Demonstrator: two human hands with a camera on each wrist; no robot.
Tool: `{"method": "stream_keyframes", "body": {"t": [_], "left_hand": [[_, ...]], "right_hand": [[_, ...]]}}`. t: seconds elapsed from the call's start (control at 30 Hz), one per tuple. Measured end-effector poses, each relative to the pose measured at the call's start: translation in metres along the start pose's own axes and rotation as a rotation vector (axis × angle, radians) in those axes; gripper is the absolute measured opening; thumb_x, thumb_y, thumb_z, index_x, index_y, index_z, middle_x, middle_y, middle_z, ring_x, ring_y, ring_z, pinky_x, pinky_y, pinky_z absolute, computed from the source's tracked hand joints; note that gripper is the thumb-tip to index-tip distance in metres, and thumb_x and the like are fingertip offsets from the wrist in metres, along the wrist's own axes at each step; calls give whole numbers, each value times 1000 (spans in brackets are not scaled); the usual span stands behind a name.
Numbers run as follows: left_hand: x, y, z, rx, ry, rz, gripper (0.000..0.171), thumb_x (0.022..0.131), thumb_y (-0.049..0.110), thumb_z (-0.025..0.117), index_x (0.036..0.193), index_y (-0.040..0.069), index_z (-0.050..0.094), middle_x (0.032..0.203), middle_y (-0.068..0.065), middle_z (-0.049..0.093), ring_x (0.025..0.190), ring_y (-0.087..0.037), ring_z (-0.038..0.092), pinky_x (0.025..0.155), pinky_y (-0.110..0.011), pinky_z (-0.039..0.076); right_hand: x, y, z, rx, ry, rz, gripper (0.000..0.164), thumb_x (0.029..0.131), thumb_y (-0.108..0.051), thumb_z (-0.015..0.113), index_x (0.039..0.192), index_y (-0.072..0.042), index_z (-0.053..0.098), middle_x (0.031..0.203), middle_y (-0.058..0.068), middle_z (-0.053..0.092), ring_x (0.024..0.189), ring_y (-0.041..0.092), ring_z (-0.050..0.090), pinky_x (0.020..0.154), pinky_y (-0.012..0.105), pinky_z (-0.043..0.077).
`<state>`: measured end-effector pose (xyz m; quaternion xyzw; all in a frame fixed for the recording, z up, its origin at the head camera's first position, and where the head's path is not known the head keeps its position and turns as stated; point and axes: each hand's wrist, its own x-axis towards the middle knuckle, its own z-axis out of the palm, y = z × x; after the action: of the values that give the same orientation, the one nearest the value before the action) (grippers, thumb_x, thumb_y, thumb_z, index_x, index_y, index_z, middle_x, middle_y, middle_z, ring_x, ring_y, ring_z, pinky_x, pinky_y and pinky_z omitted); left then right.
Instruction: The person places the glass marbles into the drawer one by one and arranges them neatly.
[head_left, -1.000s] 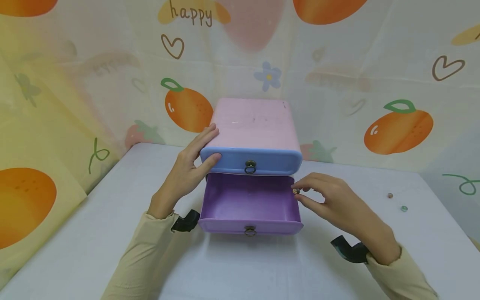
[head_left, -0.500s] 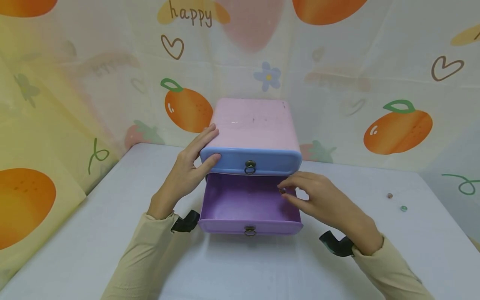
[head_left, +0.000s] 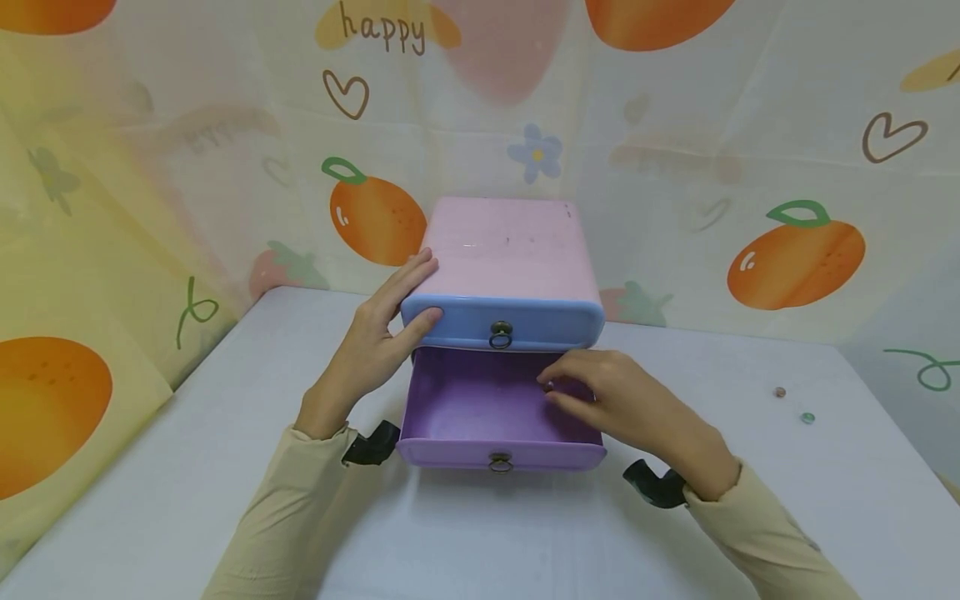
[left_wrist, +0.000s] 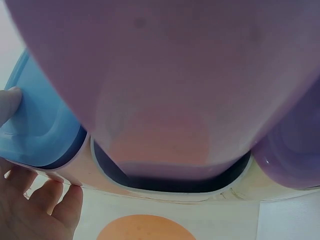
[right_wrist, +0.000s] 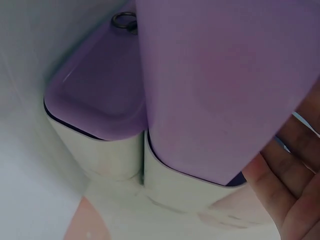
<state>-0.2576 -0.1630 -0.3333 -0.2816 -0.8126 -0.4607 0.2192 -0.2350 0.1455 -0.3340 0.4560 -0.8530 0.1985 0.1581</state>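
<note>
Over the jutting purple drawer (head_left: 452,454), the right hand (head_left: 617,398) pinches a mostly hidden bead (head_left: 549,387). A green bead (head_left: 807,418) and brown bead (head_left: 780,392) lie toward the tabletop's (head_left: 510,542) right edge. The left hand (head_left: 371,342), thumb and fingers apart, touches the pink cabinet (head_left: 510,254).

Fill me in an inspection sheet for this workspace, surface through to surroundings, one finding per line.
Surface: white tabletop, no spill seen.
Job's things: blue drawer shut; purple drawer below it pulled open; lower purple drawer shut; brownish bead and greenish bead on the table, right of the drawer unit.
Clutter: nothing seen.
Left hand: thumb on the blue front, fingers against the pink casing.
Right hand: over the open drawer, apparently pinching a small object, mostly hidden.
Cables: nothing seen.
Surroundings: printed cloth behind, with oranges and hearts.
</note>
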Motion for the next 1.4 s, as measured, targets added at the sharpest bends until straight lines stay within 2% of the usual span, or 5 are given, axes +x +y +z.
{"method": "stream_keyframes", "body": {"t": [0.23,0.53,1.0,1.4], "left_hand": [[0,0,0,-5,-3,-8,57,96,7,64,149,13,46,161,0,35,150,-15,30,118,-38,35],[0,1,0,-14,-3,-9,57,95,7,64,149,13,46,161,0,35,150,-15,30,119,-38,34],[1,1,0,-14,-1,-1,57,95,6,64,149,12,46,161,-1,36,150,-15,30,119,-37,34],[1,1,0,-13,0,-5,56,95,7,64,149,13,46,161,0,36,150,-14,30,119,-36,34]], "right_hand": [[5,0,3,-3,-42,26,15,87,-14,76,101,-9,75,96,-3,74,87,8,69,78,29,58],[9,1,7,-35,-121,49,11,88,-13,74,99,-11,75,94,-5,75,86,9,68,77,30,57],[15,2,13,-34,-193,71,9,88,-12,74,97,-12,76,92,-5,73,86,8,67,79,31,58],[16,3,17,-44,-212,66,9,87,-11,74,96,-13,76,91,-5,72,86,9,67,79,31,57]]}}
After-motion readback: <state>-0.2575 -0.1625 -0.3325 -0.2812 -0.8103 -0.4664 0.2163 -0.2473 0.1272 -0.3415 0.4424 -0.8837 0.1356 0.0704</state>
